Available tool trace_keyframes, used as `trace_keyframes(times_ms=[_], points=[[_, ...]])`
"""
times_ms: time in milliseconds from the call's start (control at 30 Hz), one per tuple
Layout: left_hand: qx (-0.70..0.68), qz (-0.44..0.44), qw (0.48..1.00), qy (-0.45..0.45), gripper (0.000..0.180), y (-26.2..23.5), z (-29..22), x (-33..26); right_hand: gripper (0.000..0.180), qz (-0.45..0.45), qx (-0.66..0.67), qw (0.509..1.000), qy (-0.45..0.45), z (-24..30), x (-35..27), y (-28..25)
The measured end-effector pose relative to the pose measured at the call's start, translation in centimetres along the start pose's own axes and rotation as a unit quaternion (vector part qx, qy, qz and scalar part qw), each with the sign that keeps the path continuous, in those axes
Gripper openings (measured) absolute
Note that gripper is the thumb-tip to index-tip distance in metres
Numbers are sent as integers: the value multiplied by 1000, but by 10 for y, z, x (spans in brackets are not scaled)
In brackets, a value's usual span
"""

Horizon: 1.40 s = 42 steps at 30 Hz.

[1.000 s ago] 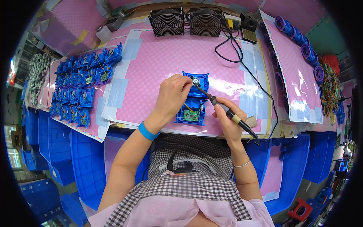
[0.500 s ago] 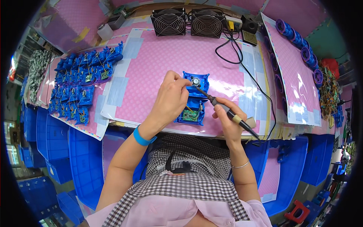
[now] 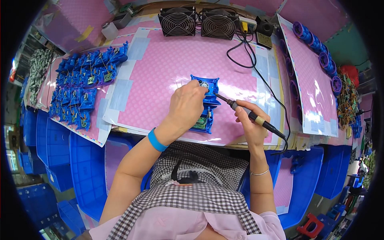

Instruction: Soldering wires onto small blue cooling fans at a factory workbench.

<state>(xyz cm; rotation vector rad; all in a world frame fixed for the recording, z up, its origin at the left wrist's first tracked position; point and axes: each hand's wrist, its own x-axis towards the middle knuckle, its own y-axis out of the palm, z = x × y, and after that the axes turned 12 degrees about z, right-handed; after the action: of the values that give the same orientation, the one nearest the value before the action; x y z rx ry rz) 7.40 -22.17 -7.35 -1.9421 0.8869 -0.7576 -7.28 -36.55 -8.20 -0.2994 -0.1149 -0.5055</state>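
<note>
A blue plastic housing half point(image 3: 214, 86) lies on the pink-patterned sheet in front of me, with a small round speaker point(image 3: 205, 85) set in it. Just nearer to me is a second blue half point(image 3: 209, 127) holding a green circuit board point(image 3: 199, 123), partly covered by my left hand. My left hand point(image 3: 186, 105) is closed, its fingertips pinched at the speaker; what they hold is hidden. A few thin wire-like strands point(image 3: 179, 84) show beside its knuckles. My right hand point(image 3: 253, 122) grips a soldering iron point(image 3: 242, 109), its tip close to the upper housing's right edge.
Several blue housings with wired boards point(image 3: 82, 86) stand in rows at the left. Two black fans point(image 3: 178, 22) are at the back, near a white bottle point(image 3: 109, 31). A black cable point(image 3: 272, 88) curves across the right side. Purple-blue rings point(image 3: 325, 60) line the right. Blue bins point(image 3: 90, 172) sit below the table.
The soldering iron has drawn back to the right, away from the speaker. My left hand has shifted slightly right and turned, now covering more of the circuit board.
</note>
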Motion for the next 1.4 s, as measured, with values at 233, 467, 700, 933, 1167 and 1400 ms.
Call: trace_keyframes(times_ms=[233, 467, 700, 933, 1167, 1400], points=[[-43, 5, 999, -9, 19, 5, 0, 10, 19, -14, 8, 1000, 10, -7, 2, 3], [-61, 11, 998, -18, 19, 5, 0, 12, 20, -7, -1, 1000, 9, -8, 2, 3], [-73, 12, 997, -18, 19, 4, 1, 12, 21, -4, 5, 1000, 6, -5, 1, 2], [-63, -34, 997, 2, 23, 12, 1, 14, 20, 1, 4, 1000, 12, -3, 1, 2], [-57, -31, 998, -6, 22, 15, 1, 14, 20, 8, 5, 1000, 11, -2, 0, 3], [-231, -240, 941, -67, 11, -21, 35, -17, 21, 22, -43, 999, -21, -6, 0, -1]])
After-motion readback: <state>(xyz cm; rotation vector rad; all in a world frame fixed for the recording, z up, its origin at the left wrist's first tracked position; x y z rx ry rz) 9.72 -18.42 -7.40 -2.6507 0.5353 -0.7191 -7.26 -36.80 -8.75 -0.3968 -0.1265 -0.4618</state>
